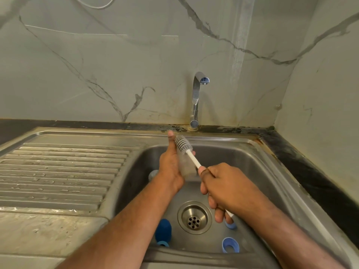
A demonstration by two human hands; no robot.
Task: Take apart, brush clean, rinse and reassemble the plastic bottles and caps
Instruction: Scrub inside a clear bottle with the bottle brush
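Clear plastic bottle (186, 166) is above the steel sink (258, 171), gripped by the left hand (171, 167). White brush (183, 143) lies against it — the right hand (223, 188) clenches its handle. Blue caps (230, 245) lie in the basin.

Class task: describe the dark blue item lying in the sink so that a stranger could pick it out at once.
Start at the steel sink and find its round drain. Just left of the drain lies the dark blue piece, rounded on top with a paler blue rim. The two light blue rings right of the drain are paler and open.
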